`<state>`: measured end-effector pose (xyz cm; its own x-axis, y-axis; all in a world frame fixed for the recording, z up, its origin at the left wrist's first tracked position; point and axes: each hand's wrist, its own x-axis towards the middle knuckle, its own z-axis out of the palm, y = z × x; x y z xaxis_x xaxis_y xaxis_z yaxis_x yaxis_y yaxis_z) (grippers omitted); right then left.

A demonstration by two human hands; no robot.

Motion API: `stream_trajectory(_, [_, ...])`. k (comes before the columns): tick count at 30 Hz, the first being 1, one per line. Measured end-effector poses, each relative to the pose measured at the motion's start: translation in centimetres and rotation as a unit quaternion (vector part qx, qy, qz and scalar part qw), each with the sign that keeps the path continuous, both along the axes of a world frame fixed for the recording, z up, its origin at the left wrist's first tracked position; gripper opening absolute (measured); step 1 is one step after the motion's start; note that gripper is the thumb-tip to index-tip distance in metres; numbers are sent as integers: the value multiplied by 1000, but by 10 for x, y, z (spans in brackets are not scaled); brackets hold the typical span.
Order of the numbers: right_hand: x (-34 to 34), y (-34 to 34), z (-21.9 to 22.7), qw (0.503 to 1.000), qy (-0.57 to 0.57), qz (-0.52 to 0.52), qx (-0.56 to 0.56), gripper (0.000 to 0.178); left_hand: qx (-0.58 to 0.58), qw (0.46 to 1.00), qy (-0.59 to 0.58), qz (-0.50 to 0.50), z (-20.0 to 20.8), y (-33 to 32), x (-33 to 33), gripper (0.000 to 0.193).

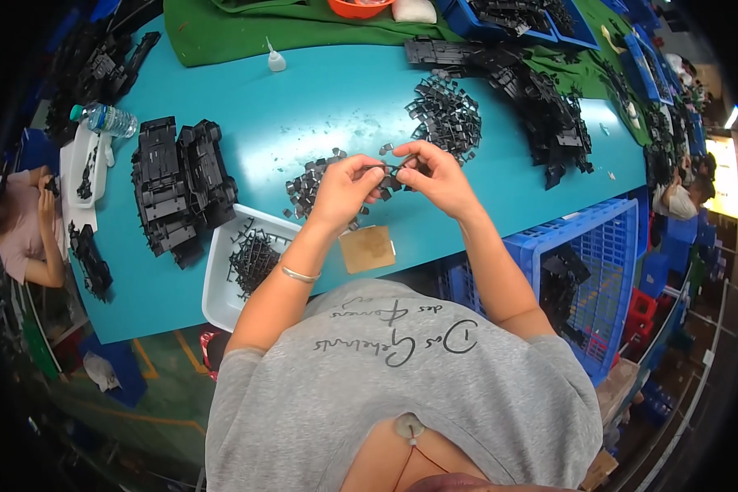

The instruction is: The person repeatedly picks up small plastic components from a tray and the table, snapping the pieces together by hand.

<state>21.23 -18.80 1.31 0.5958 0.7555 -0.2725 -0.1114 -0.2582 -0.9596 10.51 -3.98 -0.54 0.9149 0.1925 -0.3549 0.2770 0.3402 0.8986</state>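
Observation:
Above the teal table, my left hand and my right hand meet fingertip to fingertip. Between them is a small black plastic part, pinched from both sides; the fingers hide much of its shape. Beside and partly behind my left hand spreads a pile of small black plastic pieces. A larger heap of similar pieces lies just beyond my right hand. Under my left forearm stands a white tray holding thin black parts. A brown cardboard square lies near the table's front edge.
Large black moulded frames stand at left; more black parts are heaped at right. A blue crate stands by my right arm. A dropper bottle, water bottle and green cloth lie farther off. Another person sits left.

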Motion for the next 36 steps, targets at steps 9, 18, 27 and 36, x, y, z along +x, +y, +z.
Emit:
stream_trajectory(9, [-18,8,-6,997,-81,-13,-13,46,31,999,-23,-8,-4,-1,-12,22])
stream_trajectory(18, [-28,19,20,955,-233,86,-161,32,348,937,-4,-36,2,3,-16,18])
stream_trajectory(27, [-36,14,4,885,-348,196,-238,20,416,897,-27,-149,7,3,-27,23])
stream_trajectory(36, [-38,7,48,966,13,248,-72,20,29,990,-83,-107,27,-3,-42,30])
